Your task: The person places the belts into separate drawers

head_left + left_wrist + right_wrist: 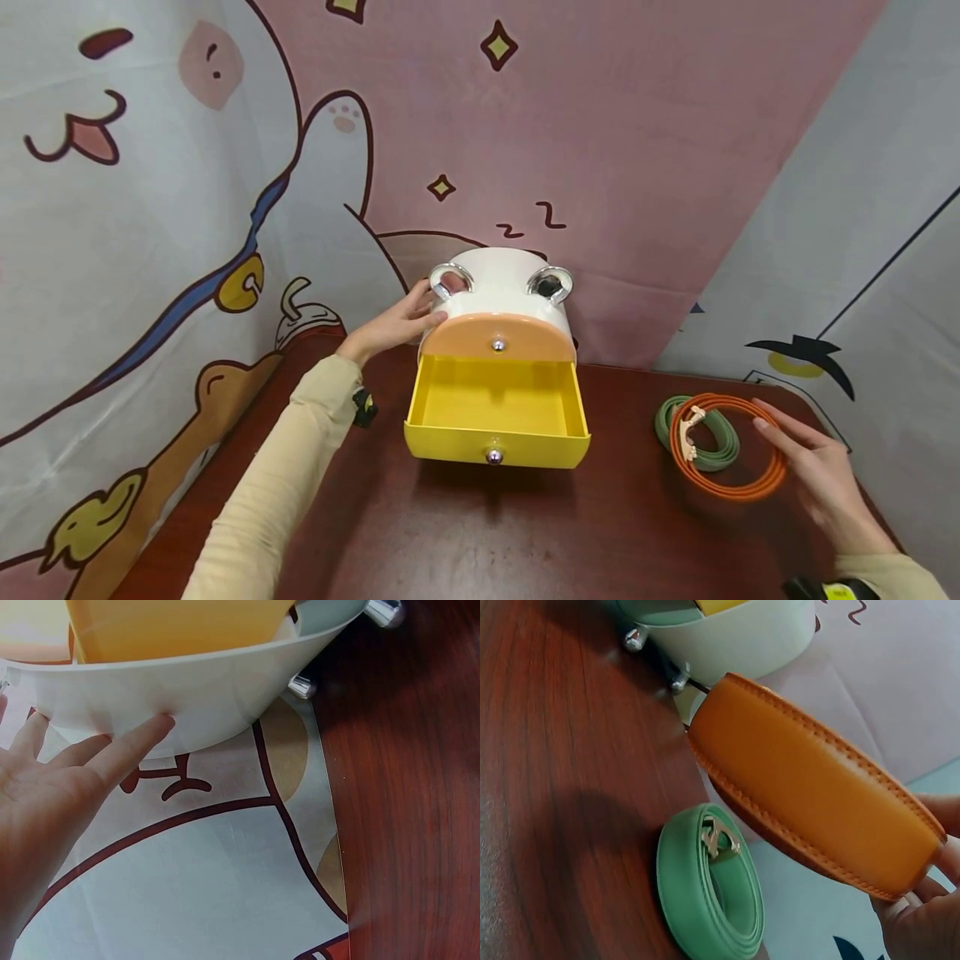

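A cartoon backdrop [600, 125] stands behind a dark red-brown worktop [360, 533], which carries a white cabinet [498, 279] whose lower yellow drawer [450, 446] is pulled out, with nothing lying in it. The left hand [397, 321] has its fingers spread and fingertips against the cabinet's side; light, even pressure there should be enough to steady it without tipping it. The right hand [813, 462] pinches the edge of a coiled orange belt [817, 791] between thumb and fingers, holding it up over the right side of the worktop, well apart from the drawer. To handle it well, I'd keep that pinch across all the turns, since a loose coil would probably spring open, and carry it clear of the coiled green belt [682, 892] nearby, whose metal buckle [720, 838] could snag. As for writing, no brand can be read on either belt or on the cabinet; the black wristband [836, 590] at the right wrist has a yellow label too small to make out, and the only clear lettering is the pair of "z" marks [553, 225] printed on the backdrop.
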